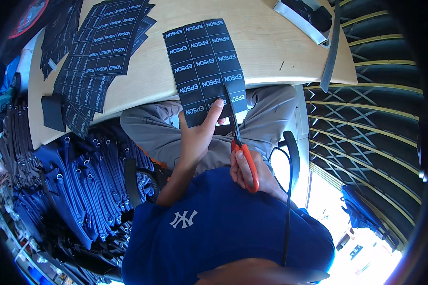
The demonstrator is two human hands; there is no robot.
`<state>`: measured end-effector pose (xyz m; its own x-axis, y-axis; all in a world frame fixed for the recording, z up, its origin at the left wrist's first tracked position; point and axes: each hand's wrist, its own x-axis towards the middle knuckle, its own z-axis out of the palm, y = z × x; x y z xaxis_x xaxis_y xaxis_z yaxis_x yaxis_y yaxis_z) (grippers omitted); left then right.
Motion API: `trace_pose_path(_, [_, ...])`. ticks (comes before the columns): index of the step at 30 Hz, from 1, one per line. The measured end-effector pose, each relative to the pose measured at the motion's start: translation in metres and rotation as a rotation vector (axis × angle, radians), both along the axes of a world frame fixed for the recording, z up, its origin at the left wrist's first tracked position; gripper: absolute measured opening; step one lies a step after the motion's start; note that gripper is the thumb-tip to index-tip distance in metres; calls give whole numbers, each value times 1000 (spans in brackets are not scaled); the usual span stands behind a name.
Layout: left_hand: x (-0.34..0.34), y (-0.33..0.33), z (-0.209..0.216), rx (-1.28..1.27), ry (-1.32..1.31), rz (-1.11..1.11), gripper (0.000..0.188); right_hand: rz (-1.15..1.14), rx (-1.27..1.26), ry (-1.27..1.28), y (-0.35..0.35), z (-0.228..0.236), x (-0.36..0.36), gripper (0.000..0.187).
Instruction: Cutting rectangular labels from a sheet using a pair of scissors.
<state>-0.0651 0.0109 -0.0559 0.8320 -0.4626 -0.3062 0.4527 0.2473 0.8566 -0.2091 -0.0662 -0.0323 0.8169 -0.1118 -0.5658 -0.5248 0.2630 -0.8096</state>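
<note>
My left hand [202, 130] grips the lower edge of a black sheet [195, 61] marked off in rectangles with white lettering, its thumb lying on top. The far part of the sheet extends over the table; its near end is above my lap. In my right hand [252, 173] is a pair of scissors [245, 159] with orange handles, the fingers closed round the loops. The dark blades point away from me and lie along a line between the middle and right columns, near the sheet's lower right. How far the blades are parted is hard to make out.
Stacks of similar black sheets [111, 35] overlap on the table's left [152, 90], beside a small dark piece [53, 113]. A white box [302, 21] and a dark strip [330, 61] lie at the right. Blue straps [76, 185] hang at left; a folding metal gate [366, 109] stands right.
</note>
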Motion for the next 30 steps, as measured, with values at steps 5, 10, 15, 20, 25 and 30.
trace_pose_path(5, [2,-5,-1,116,30,76,28,6,15,-12,-1,0,0,43])
trace_pose_path(10, [-4,-9,0,119,-61,115,25,5,43,-24,3,-3,-2,42])
trace_pose_path(15, [-5,-8,5,108,-132,96,20,57,-39,-195,3,-12,-6,48])
trace_pose_path(20, [-10,-3,0,126,-127,37,21,37,-3,-248,3,-21,-8,52])
trace_pose_path(25, [-13,-5,0,158,-116,58,26,12,23,-216,4,-10,-4,55])
trace_pose_path(30, [-13,-4,-1,150,-101,35,27,-26,90,-93,6,-5,-4,48])
